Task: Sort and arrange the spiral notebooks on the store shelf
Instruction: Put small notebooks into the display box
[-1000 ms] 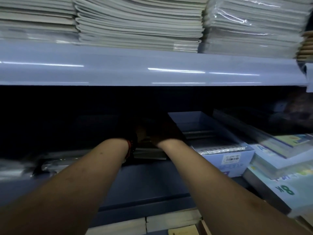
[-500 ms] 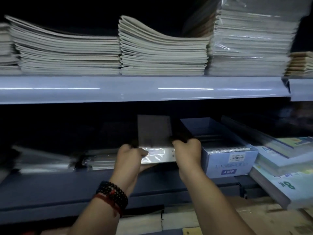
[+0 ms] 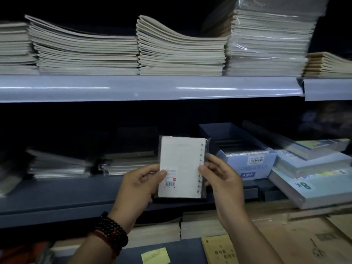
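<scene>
Small spiral notebook is held upright by both hands, just in front of the lower shelf, approx. mid-scene. It is sealed in clear plastic wrap. The pale cover is turned to the camera, w/ spiral rings down its right edge and a barcode sticker at lower left. L hand is clamped on the left edge: thumb is laid over the cover by the sticker, fingers are curled behind. R hand is clamped on the right edge: thumb is pressed by the rings, fingers are tucked behind the wrap. Dark beaded bracelets w/ a red band are worn on the L wrist.

On the lower shelf, farther back & left of the notebook, a wrapped stack is laid flat, w/ a blurred pile further left; detail is lost in the dark. Just right of the notebook a blue box marked "A6PP" is set, w/ spiral-bound books seen inside. Further right, big pads are piled, the lowest marked "8K" and tilted.

On the upper shelf, grey exercise-book stacks are laid side by side. A taller plastic-wrapped stack is placed to their right, and a short brown stack at far right.

Nearest the camera, a yellow sticky note and a tan booklet are seen; cardboard is spread at right.
</scene>
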A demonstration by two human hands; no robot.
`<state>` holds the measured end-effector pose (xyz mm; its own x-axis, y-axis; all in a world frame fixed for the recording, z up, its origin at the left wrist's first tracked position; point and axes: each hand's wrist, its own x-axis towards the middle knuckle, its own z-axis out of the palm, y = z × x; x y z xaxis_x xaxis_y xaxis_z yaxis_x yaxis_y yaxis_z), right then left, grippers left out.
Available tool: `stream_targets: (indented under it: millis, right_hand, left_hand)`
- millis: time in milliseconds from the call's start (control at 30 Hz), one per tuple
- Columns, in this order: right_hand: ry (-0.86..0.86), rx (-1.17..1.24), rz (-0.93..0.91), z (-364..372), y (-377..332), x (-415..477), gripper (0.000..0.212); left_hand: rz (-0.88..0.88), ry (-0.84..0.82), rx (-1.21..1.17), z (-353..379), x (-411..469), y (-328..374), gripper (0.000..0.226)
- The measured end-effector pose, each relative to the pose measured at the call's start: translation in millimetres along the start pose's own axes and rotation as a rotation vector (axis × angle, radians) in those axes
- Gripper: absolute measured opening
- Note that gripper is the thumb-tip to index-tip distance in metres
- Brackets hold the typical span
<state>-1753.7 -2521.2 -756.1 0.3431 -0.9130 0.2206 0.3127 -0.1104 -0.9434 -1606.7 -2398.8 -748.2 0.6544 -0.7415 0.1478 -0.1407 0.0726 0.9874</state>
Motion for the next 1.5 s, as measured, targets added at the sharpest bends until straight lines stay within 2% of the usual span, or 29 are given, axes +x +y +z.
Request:
stream_targets:
  millis: [100,233,267,367,433,533,600,700,800,900,1000,1167,1267,1500]
  right_hand:
    - [-0.025,-0.012,-0.063,0,-4,-2,0.029]
    - [-0.092,-0.063,-0.177,3,-3,-4,0.029]
    - [-0.119,-0.078,-0.201,4,-2,-4,0.032]
    - [-0.141,-0.134,-0.201,3,1,-2,0.033]
    - [-0.108,-0.116,-0.154,1,2,1,0.032]
    - [-0.155,0.042,0.059,-1,2,1,0.028]
    - [-0.22,0.058,0.177,-2,6,3,0.025]
    - [-0.25,0.154,0.242,1,10,4,0.019]
    - [-0.233,0.337,0.249,9,2,-2,0.008]
    - [-0.218,0.435,0.233,15,0,-5,0.003]
    - [-0.213,0.379,0.228,16,2,-7,0.011]
    - [0.005,0.271,0.092,8,2,1,0.02]
    - [0.051,0.163,0.022,5,6,2,0.023]
    - [0.096,0.029,-0.048,-1,1,0,0.026]
  left_hand:
    - [-0.021,-0.001,-0.102,2,-1,6,0.019]
    - [-0.151,-0.021,-0.489,0,0,14,0.033]
    - [-0.159,-0.039,-0.51,-2,1,15,0.034]
    - [-0.125,-0.042,-0.442,-9,3,11,0.03]
    - [-0.113,-0.031,-0.396,-12,5,7,0.037]
    - [-0.095,-0.02,-0.364,-15,7,6,0.043]
    - [-0.09,-0.032,-0.359,-15,8,6,0.047]
    - [-0.103,-0.009,-0.42,-11,9,5,0.042]
    - [-0.167,-0.112,-0.528,-9,10,5,0.041]
    - [-0.233,-0.219,-0.427,-6,9,2,0.036]
    - [-0.255,-0.131,-0.444,-5,10,-2,0.031]
    - [-0.267,-0.034,-0.581,-11,15,-3,0.027]
    - [-0.279,-0.021,-0.638,-10,15,-1,0.03]
    - [-0.157,0.096,-0.508,-6,10,2,0.033]
